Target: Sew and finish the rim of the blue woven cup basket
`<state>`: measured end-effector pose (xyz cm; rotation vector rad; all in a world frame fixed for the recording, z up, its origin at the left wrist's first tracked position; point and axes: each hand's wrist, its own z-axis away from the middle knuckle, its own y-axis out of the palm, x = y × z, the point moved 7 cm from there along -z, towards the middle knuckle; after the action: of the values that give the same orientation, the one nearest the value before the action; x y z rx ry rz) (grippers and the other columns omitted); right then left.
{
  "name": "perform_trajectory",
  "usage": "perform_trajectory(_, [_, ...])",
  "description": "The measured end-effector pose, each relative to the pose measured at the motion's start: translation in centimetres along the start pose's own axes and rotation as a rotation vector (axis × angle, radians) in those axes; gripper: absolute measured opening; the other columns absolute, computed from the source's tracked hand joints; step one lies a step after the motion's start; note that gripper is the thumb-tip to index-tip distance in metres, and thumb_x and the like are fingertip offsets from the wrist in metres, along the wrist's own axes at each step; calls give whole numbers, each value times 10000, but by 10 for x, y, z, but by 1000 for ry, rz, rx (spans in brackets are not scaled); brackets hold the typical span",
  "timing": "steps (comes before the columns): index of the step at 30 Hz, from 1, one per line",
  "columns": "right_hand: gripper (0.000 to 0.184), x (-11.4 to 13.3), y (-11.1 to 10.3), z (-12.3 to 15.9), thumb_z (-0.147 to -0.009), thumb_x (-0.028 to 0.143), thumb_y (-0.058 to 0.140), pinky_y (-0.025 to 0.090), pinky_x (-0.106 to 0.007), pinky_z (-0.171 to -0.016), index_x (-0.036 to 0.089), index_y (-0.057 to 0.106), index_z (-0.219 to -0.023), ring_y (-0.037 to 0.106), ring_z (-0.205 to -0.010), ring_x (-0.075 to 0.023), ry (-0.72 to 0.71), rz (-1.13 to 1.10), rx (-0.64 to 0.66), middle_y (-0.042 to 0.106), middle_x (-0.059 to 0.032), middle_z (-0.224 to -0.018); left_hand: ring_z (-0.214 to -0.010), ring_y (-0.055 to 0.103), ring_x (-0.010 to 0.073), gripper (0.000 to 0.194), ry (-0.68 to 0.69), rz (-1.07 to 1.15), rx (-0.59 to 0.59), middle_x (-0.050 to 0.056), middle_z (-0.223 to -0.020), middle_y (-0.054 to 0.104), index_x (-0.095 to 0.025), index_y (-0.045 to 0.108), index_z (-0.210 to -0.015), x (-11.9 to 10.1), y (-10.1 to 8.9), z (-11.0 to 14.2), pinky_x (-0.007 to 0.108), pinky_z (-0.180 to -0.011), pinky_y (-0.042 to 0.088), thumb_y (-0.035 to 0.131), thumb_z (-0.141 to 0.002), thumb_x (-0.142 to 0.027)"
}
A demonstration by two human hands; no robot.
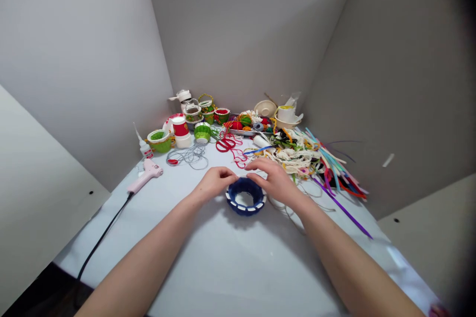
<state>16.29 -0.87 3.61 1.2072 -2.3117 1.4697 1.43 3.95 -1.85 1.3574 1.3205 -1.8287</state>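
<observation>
A small dark-blue woven basket [245,211] with white patches around its rim stands over the table in front of me. My left hand [216,182] is closed in a pinch at the far left part of that rim. On the other side, my right hand [274,182] has its thumb against the far right of the rim, while its index finger is stretched out apart from the thumb. A bit of white shows between the two hands at the rim; its kind is too small to make out.
A pink glue gun [146,177] with a black cord lies at left, near a small glue bottle [146,149]. Green baskets [159,142], red scissors [225,145], and grey cord [193,157] sit further back. Ribbons and trims [297,151] are heaped at right, beside a purple strip [345,212].
</observation>
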Motion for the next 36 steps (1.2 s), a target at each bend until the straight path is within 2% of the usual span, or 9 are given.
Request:
perform_trajectory(3, [129, 3, 12, -12, -823, 186, 586, 442, -320, -819, 196, 664, -925, 597, -900, -189, -29, 57, 134, 674, -56, -932, -655, 523, 132, 354, 16, 25, 2, 19, -704, 635, -121, 679, -787, 1, 2, -2, 239, -622, 391, 560, -723, -448])
perform_trajectory(6, [133, -1, 21, -16, -820, 170, 574, 450, -292, -762, 197, 666, -913, 604, -825, -172, 3, 44, 190, 679, -43, -885, -649, 508, 129, 368, 2, 56, -11, 9, -687, 617, -124, 677, -787, 4, 3, -2, 235, -605, 376, 524, -749, -457])
perform_trajectory(12, [156, -10, 29, -12, -795, 124, 556, 446, -282, -769, 202, 662, -880, 605, -826, -163, 74, 22, 156, 681, -27, -881, -664, 521, 123, 250, -30, 25, 32, 13, -743, 636, -121, 675, -836, 3, 7, 4, 223, -610, 383, 579, -679, -291])
perform_trajectory(14, [156, -11, 29, -10, -798, 130, 554, 448, -279, -762, 202, 656, -891, 605, -812, -159, 88, 22, 133, 680, -24, -877, -647, 518, 118, 244, -40, 21, 9, 17, -737, 638, -116, 674, -834, 2, 6, 5, 222, -603, 385, 587, -661, -265])
perform_trajectory(19, [150, -10, 26, -7, -809, 152, 551, 447, -280, -750, 197, 652, -910, 605, -794, -159, 92, 55, 116, 679, -33, -880, -621, 517, 113, 217, -66, 54, -46, 24, -711, 638, -108, 674, -791, 3, 7, 5, 223, -597, 398, 584, -670, -264])
perform_trajectory(29, [115, -6, 24, -7, -812, 164, 550, 434, -265, -697, 191, 661, -823, 583, -737, -149, 76, 102, 122, 669, -27, -805, -653, 552, 136, 278, -26, 71, -22, 41, -729, 663, -108, 687, -800, 4, 11, 3, 234, -605, 421, 615, -673, -346])
perform_trajectory(36, [116, -3, 23, -6, -792, 148, 545, 427, -256, -673, 187, 653, -807, 581, -724, -149, 100, 100, 146, 664, -31, -795, -651, 551, 137, 297, -17, 59, -54, 38, -710, 662, -106, 700, -770, 1, 10, 2, 240, -614, 418, 582, -696, -368])
